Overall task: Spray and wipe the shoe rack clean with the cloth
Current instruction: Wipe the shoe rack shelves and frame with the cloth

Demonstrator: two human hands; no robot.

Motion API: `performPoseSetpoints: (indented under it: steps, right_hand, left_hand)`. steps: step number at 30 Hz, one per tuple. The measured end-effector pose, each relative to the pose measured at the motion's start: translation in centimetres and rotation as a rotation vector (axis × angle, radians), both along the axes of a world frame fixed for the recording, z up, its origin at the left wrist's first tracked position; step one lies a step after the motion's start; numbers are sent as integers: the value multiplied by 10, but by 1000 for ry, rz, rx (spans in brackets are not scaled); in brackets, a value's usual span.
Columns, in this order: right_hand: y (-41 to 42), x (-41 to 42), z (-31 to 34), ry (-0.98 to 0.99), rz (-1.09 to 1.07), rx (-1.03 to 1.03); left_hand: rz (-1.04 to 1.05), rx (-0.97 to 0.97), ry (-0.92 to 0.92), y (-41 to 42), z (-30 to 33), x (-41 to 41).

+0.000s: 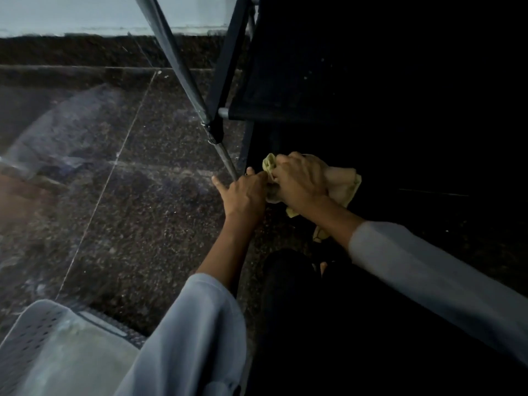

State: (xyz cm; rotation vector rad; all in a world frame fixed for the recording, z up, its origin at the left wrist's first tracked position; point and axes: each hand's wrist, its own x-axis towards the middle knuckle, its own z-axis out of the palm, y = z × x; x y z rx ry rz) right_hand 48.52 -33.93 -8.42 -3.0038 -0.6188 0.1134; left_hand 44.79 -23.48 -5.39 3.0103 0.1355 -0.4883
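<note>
Right hand [300, 178] bunches the soft, limp cloth [344, 185] (best gripped wadded) against the rack [228, 164]; left hand [244, 192] steadies its pole, fingers loose.

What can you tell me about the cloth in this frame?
The cloth is pale yellow, soft and crumpled, bunched rather than spread. The right hand grips it from above, so only its ends show: a wad past the fingers, a larger fold behind the hand, and a corner hanging below the wrist. It sits low beside the rack's metal leg. The left hand touches its near edge.
</note>
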Motion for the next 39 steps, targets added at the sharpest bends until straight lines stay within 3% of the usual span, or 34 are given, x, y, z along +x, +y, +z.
performPoseSetpoints:
  steps: [4,8,11,13,19,26,30,33,36,39]
  right_hand:
    - [-20,-2,1,12,12,17]
    - [-97,-14,9,40,46,184]
    - [-173,-38,9,24,-265,166]
    - [-208,-50,3,64,-447,270]
    - [-236,-56,0,55,-534,336]
    - [-289,-60,-19,53,-775,562]
    - [-284,-60,-22,-44,-804,528]
    - [-257,-56,-17,-86,-717,437]
    - [-200,-41,-11,-50,-575,295]
    - [-149,-34,1,-66,-468,223]
  left_hand:
    - [31,29,1,-14,-3,2]
    - [57,128,-11,-26,-6,4]
    - [64,204,16,-34,-3,9]
    - [64,251,50,-38,1,11]
    - [61,283,109,-36,5,11]
    - [99,357,79,-51,-9,6]
    - [90,324,-52,-53,-24,2]
    - [-106,215,-81,-74,-25,-3]
    - [-371,8,-23,-119,-23,-10]
    - [-436,-115,73,-137,-23,-18]
